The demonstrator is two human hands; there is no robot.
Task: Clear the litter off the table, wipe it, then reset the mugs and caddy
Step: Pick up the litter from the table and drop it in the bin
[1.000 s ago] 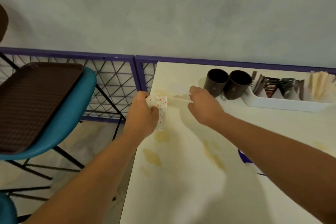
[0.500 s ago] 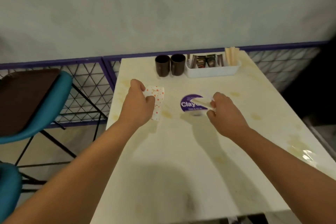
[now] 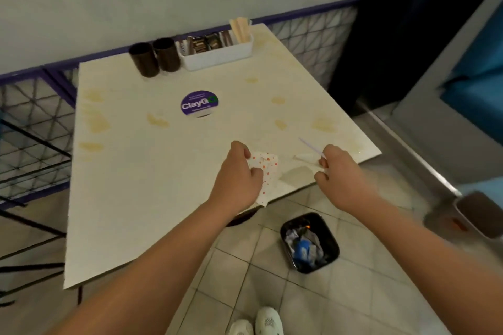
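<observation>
My left grip [image 3: 239,174] is clamped on a crumpled red-dotted white paper cup [image 3: 265,171]. My right grip [image 3: 336,171] pinches a thin purple stick [image 3: 310,146] and white paper scrap [image 3: 306,158], above the stained white bench [image 3: 136,185] edge.

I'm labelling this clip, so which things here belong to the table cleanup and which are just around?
Job: spotted paper cup in left hand; paper scrap and thin stick in right hand; mugs; caddy; stained table; bin.
Bystanders: round sticker, railing, shoes.

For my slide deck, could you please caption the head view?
Left hand holds a dotted paper cup, right hand wrappers, above a floor bin.
</observation>
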